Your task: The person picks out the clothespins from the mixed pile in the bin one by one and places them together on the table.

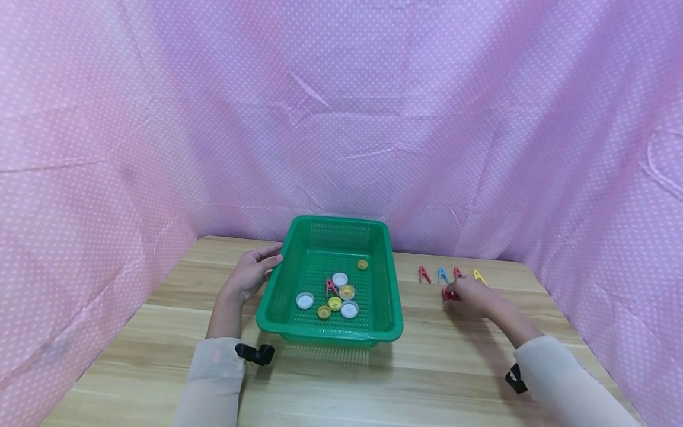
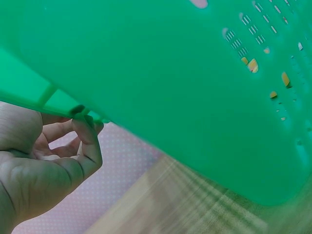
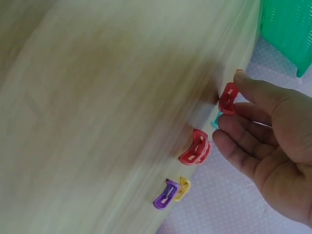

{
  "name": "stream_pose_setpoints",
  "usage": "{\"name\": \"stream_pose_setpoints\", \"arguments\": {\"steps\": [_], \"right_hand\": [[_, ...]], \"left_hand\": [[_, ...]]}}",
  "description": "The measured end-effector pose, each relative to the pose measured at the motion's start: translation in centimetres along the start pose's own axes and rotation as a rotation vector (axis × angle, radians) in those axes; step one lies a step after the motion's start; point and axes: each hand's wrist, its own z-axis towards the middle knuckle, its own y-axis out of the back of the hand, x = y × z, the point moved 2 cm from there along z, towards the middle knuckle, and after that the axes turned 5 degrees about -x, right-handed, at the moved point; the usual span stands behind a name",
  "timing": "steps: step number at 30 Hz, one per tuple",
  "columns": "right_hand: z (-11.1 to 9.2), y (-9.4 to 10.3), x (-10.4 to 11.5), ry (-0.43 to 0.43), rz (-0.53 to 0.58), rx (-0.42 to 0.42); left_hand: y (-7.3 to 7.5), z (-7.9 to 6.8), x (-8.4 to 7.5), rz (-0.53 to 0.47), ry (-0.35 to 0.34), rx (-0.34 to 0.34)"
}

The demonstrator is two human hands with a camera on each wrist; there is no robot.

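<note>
My left hand (image 1: 249, 274) grips the left rim of a green plastic basket (image 1: 393, 284). In the left wrist view, its thumb and fingers (image 2: 88, 141) curl at the edge of the basket (image 2: 146, 87). Inside the basket lie several white and yellow bottle caps (image 1: 305, 301) and a red clothespin (image 1: 331, 287). Over on the right side of the table, my right hand (image 1: 469, 296) pinches a red clothespin (image 3: 228, 99) between thumb and fingers. Close by lie more clothespins: red (image 1: 424, 274), blue (image 1: 443, 275) and yellow (image 1: 479, 276).
The wooden table (image 1: 427, 367) carries everything. A purple clothespin (image 3: 166, 195) shows in the right wrist view, beside a yellow one. Pink dotted cloth (image 1: 347, 118) hangs behind and at both sides of the table.
</note>
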Motion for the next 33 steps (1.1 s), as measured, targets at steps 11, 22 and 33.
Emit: {"name": "stream_pose_setpoints", "arguments": {"steps": [11,22,33], "right_hand": [[-0.1,0.2,-0.2,-0.022,0.011,-0.012],[0.2,-0.3,-0.8,0.085,-0.007,0.003],[0.5,0.7,-0.2,-0.003,-0.031,-0.022]], "left_hand": [[-0.1,0.0,-0.1,-0.007,0.013,-0.009],[0.0,0.2,0.0,-0.009,0.008,-0.001],[0.1,0.3,0.2,-0.005,0.005,-0.001]]}}
